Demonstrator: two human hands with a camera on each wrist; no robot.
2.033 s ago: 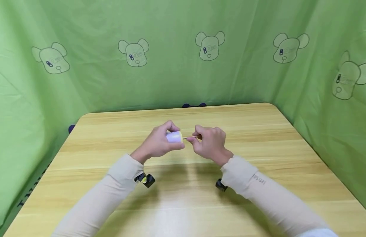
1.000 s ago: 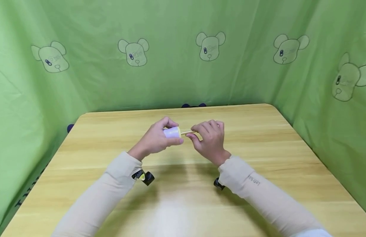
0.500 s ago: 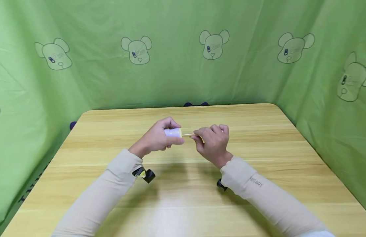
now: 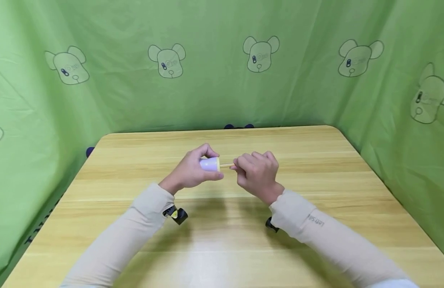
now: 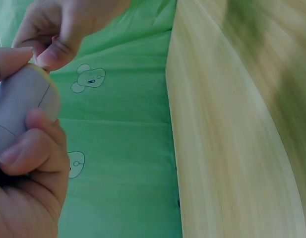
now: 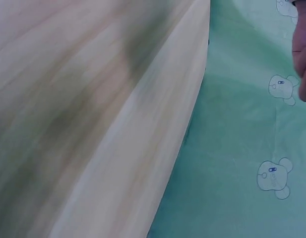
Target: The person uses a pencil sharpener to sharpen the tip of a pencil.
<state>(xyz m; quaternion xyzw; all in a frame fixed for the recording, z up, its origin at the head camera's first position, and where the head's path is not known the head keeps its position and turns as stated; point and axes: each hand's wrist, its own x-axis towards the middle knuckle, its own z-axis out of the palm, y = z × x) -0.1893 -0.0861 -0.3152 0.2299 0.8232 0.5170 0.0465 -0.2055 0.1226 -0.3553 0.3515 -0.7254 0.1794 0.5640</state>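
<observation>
In the head view my left hand [image 4: 191, 170] grips a lavender, barrel-shaped pencil sharpener [image 4: 209, 164] with a yellow rim, held sideways above the table. A thin yellow pencil [image 4: 227, 165] runs from its rimmed end to my right hand [image 4: 258, 172], whose thumb and fingers pinch it; the pencil's far part is hidden in that hand. The left wrist view shows the sharpener [image 5: 25, 101] up close between thumb and curled fingers, its yellow edge towards the right hand [image 5: 68, 29]. In the right wrist view only part of the left hand [image 6: 302, 59] appears at the edge.
A light wood-grain table [image 4: 214, 248] lies beneath both hands. Green curtains [image 4: 207, 100] with printed bear heads hang close round its back and sides. Black wrist cameras, such as the left one [image 4: 179, 216], stick out below the cuffs.
The right hand has rolled around the pencil, its fingers first curled, then stretched out, now curled again. The pencil tilted slightly and came nearly level. The left hand keeps its grip on the sharpener.
</observation>
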